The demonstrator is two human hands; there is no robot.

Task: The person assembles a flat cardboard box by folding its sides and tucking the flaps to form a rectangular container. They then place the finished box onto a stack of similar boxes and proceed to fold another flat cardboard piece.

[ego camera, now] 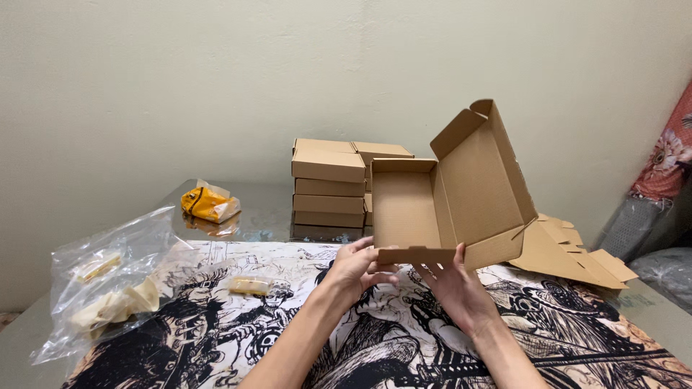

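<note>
An open brown cardboard mailer box [447, 202] is held up above the table, tilted so its inside faces me, lid flap raised at the upper right. My left hand [358, 268] grips the box's front wall from below at the left. My right hand [454, 284] holds the same front edge from underneath at the right, thumb on the wall. The box is empty inside.
A stack of closed cardboard boxes [329, 180] stands behind. Flat unfolded cardboard blanks [569, 252] lie at the right. A clear plastic bag [108, 281] with cream items lies left, a small packet [250, 285] on the printed black-and-white mat [375, 346], a yellow packet [207, 203] farther back.
</note>
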